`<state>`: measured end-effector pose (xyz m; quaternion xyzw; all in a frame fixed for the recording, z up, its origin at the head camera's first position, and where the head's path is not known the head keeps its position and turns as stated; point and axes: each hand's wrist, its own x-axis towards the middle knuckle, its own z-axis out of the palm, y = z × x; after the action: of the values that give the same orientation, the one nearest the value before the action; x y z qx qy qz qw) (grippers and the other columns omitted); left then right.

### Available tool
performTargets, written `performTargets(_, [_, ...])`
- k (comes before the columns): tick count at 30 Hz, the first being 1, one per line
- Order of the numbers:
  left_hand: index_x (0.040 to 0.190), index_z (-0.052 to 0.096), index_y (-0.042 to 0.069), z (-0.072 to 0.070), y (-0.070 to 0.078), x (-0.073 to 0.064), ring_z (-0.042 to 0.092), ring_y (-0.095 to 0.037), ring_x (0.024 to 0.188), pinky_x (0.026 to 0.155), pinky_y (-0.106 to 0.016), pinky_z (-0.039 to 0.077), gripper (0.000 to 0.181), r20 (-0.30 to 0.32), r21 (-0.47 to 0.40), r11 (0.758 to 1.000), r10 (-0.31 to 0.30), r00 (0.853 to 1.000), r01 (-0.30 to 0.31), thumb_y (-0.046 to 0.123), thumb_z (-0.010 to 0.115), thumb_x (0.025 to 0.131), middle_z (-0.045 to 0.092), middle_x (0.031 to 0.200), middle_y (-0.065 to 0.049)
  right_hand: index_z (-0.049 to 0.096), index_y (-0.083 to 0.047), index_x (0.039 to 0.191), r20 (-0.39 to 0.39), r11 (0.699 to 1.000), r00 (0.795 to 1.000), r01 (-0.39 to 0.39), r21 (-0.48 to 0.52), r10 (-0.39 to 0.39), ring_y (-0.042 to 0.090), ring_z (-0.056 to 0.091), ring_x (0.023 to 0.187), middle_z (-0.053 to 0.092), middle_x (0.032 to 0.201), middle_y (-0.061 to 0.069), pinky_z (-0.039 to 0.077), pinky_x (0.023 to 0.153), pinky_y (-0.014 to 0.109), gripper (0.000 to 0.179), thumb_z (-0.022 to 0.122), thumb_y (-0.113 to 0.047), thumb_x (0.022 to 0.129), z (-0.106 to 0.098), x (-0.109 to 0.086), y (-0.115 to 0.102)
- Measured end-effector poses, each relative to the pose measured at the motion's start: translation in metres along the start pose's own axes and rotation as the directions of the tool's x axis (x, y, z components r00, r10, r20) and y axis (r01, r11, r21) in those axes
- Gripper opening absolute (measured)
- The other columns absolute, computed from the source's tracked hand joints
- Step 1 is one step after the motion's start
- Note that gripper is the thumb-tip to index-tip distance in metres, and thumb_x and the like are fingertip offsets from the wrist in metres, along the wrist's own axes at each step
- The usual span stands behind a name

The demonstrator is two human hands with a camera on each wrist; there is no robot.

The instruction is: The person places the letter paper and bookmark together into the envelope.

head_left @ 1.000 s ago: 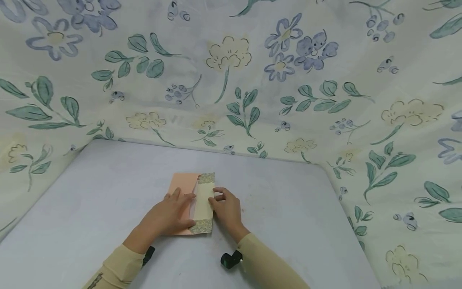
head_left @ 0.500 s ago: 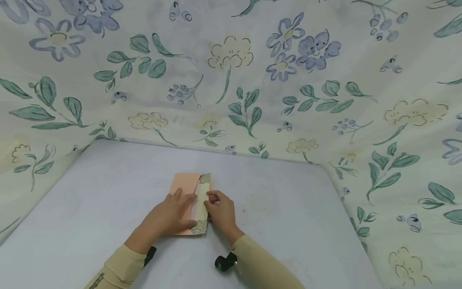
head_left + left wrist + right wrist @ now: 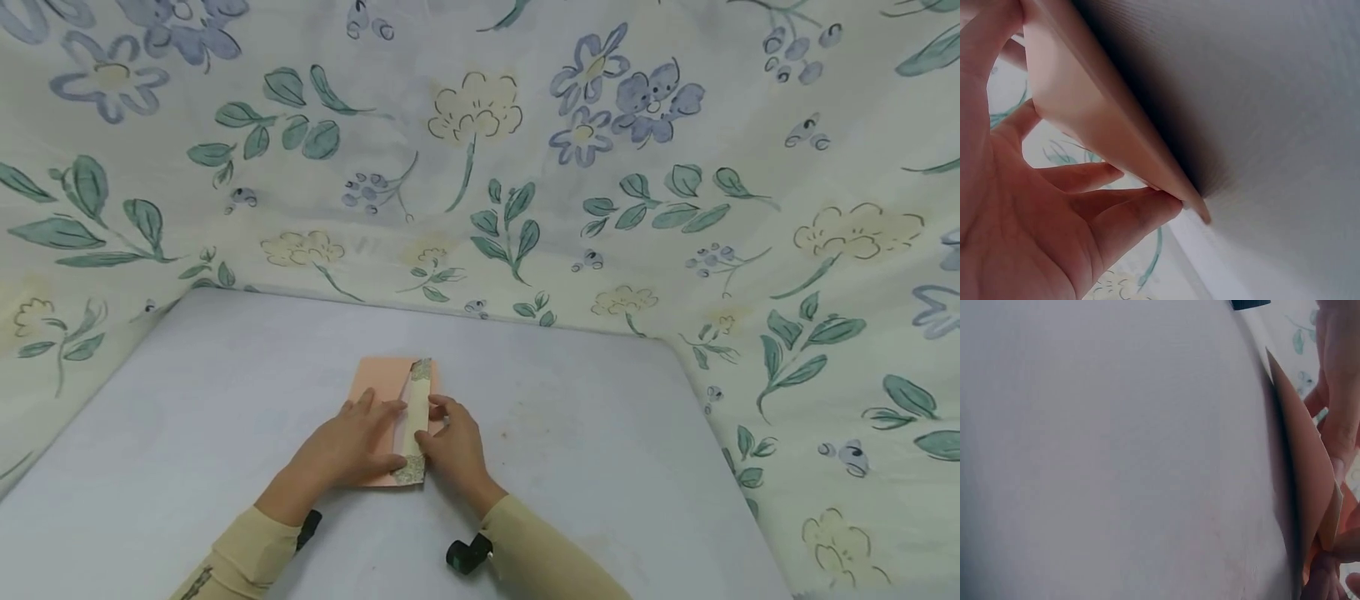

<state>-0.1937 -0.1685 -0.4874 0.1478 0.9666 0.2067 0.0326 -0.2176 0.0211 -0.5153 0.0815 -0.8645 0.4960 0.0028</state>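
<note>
A peach paper envelope [image 3: 381, 375] lies on the table in the head view. From its slanted opening sticks a cream card [image 3: 418, 412] with glittery, patterned ends; the rest of the card is hidden inside. My left hand [image 3: 341, 446] rests spread over the envelope, fingertips and thumb near the opening. In the left wrist view, the left hand's fingers [image 3: 1135, 225] touch the envelope's lower edge [image 3: 1116, 125]. My right hand [image 3: 456, 442] pinches the card's right edge between thumb and fingers. The right wrist view shows the envelope [image 3: 1304, 450] edge-on, its side lifted slightly off the table.
A white table [image 3: 600, 450] spreads around the envelope, with floral fabric [image 3: 480, 167] hanging behind it and at both sides. Black wrist devices sit at the left wrist [image 3: 308, 529] and at the right wrist [image 3: 468, 554].
The right hand has moved left with the card, which slid further into the envelope; less of its cream face shows. The left hand has stayed in place.
</note>
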Motion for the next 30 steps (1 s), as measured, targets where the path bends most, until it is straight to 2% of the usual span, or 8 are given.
performTargets(7, [0.146,0.053,0.016,0.000,0.001,-0.001,0.043,-0.070,0.123,0.090,-0.070,0.048,0.081,-0.001,-0.012,1.000,-0.004,1.000,0.004,0.054,0.082,0.080,0.036,0.150,-0.041,0.062,-0.003,0.132,0.005,0.999,1.000,0.029,-0.036,-0.029,-0.001,0.054,0.069,0.066,0.106,0.006,0.049,0.063,0.019,0.051,0.079,-0.004,0.083,0.006,0.000,-0.001])
performTargets(10, [0.146,0.053,0.016,0.001,0.001,-0.001,0.043,-0.070,0.124,0.090,-0.069,0.048,0.081,-0.001,-0.012,1.000,-0.009,1.000,0.009,0.053,0.082,0.080,0.036,0.150,-0.041,0.061,-0.005,0.134,0.010,0.998,0.999,0.035,-0.058,-0.035,-0.001,0.056,0.071,0.066,0.112,0.007,0.049,0.064,0.019,0.051,0.078,-0.007,0.085,0.006,0.001,-0.001])
performTargets(14, [0.146,0.053,0.015,0.000,0.000,-0.001,0.042,-0.070,0.124,0.092,-0.069,0.047,0.081,-0.008,-0.006,1.000,-0.005,1.000,0.005,0.053,0.082,0.081,0.035,0.150,-0.041,0.057,-0.007,0.140,0.021,0.999,1.000,0.024,-0.033,-0.023,0.000,0.059,0.073,0.064,0.126,0.008,0.050,0.060,0.019,0.055,0.075,-0.008,0.089,0.004,0.003,-0.001])
performTargets(16, [0.146,0.053,0.015,0.000,-0.001,-0.002,0.042,-0.070,0.124,0.092,-0.069,0.047,0.081,-0.007,-0.006,1.000,-0.001,1.000,0.001,0.053,0.081,0.081,0.035,0.150,-0.041,0.055,-0.008,0.143,0.032,1.000,0.999,0.021,-0.009,-0.021,0.000,0.060,0.071,0.066,0.122,0.009,0.050,0.056,0.020,0.057,0.074,-0.005,0.089,0.003,0.005,-0.002])
performTargets(22, [0.147,0.053,0.016,0.001,-0.002,-0.002,0.042,-0.070,0.124,0.090,-0.069,0.048,0.081,0.000,-0.016,1.000,0.002,1.000,-0.002,0.055,0.081,0.081,0.035,0.151,-0.041,0.054,-0.007,0.145,0.052,0.999,0.998,0.025,0.034,-0.027,0.001,0.061,0.071,0.068,0.126,0.009,0.050,0.054,0.019,0.062,0.072,0.003,0.087,0.007,0.008,-0.002])
performTargets(25, [0.146,0.053,0.016,0.001,-0.001,-0.002,0.043,-0.070,0.123,0.090,-0.070,0.048,0.081,-0.005,-0.019,1.000,0.004,1.000,-0.004,0.055,0.081,0.081,0.035,0.150,-0.041,0.054,-0.007,0.145,0.054,0.998,0.997,0.047,0.032,-0.048,0.000,0.062,0.073,0.065,0.134,0.008,0.050,0.056,0.019,0.061,0.072,0.003,0.087,0.011,0.010,-0.002])
performTargets(30, [0.146,0.054,0.016,-0.002,-0.001,-0.003,0.043,-0.070,0.124,0.090,-0.070,0.048,0.080,-0.001,-0.015,1.000,-0.005,1.000,0.005,0.055,0.080,0.081,0.035,0.150,-0.041,0.055,-0.009,0.144,0.052,0.999,0.998,0.039,0.006,-0.039,-0.002,0.060,0.073,0.066,0.135,0.006,0.049,0.057,0.017,0.059,0.072,0.000,0.088,0.015,0.010,-0.005])
